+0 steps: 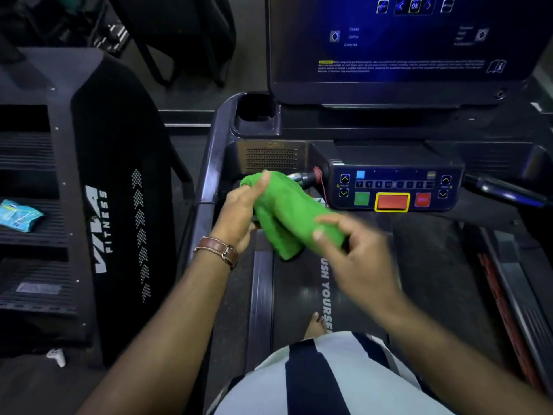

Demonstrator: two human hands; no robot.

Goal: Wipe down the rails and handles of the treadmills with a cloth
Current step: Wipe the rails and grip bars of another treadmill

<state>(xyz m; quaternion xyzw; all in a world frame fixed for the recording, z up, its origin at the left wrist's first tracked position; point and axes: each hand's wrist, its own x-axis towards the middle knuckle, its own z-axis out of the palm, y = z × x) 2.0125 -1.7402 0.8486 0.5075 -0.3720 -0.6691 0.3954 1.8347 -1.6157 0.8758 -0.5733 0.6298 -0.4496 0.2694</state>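
Standing on the treadmill [344, 295], cloth not on a rail yet. I'd fold the green cloth [287, 214] into a flat pad, then wrap it round the left handle [302, 177] just behind it. Left hand [239, 214] grips its upper end, thumb on top. Right hand [356, 250] pinches the lower end, blurred.

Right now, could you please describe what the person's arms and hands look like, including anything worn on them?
Both forearms are bare, with no sleeves or gloves in view. The left hand has a brown leather watch strap with pale stitching and a metal buckle around its wrist. The right hand is motion-blurred; no ring or band shows on it.
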